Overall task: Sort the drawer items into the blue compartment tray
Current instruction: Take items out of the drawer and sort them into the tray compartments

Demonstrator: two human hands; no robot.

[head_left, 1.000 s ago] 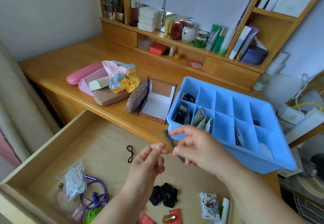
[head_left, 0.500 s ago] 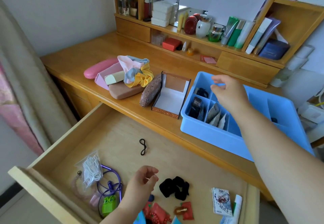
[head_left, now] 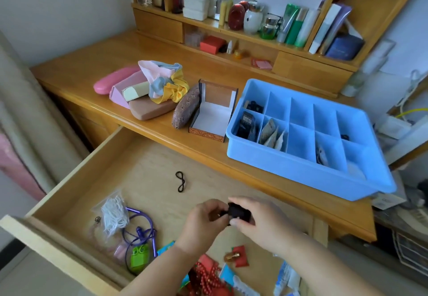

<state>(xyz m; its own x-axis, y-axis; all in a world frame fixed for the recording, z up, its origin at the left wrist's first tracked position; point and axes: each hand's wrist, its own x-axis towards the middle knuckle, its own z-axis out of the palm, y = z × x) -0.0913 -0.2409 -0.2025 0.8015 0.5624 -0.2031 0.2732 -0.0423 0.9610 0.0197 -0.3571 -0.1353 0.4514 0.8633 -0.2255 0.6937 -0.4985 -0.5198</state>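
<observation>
Both hands meet over the open drawer [head_left: 143, 175], near its front right part. Left hand [head_left: 203, 224] and right hand [head_left: 261, 221] each pinch a black fabric scrunchie [head_left: 238, 213] between them, fingers curled onto it; it is lifted clear of the drawer floor. Two-handed hold likely serves to bunch or straighten the soft ring so it fits a narrow cell, though that is a guess.

Blue compartment tray [head_left: 301, 170] sits on the desk top at its front right edge, just behind the drawer, within reach of the right hand. Left-hand cells already hold dark items and small paper packets [head_left: 271, 133]; middle cells look bare; a packet stands in a front cell toward the right.

Left in the drawer: a small black coil hair tie [head_left: 180, 181] alone near the middle; a clear bag of white cord [head_left: 113, 212] and a purple cable [head_left: 139, 231] with a green tag [head_left: 139, 255] toward the front left; red beads [head_left: 206, 275] and a red packet [head_left: 239, 256] along the front edge.

Hard to read: most of the scrunchie is hidden by fingers, so its shape is uncertain. Items at the drawer's front right corner are cut by the frame edge and the forearms. Contents of the tray's rightmost cells are blurred; one small dark object there cannot be identified.
</observation>
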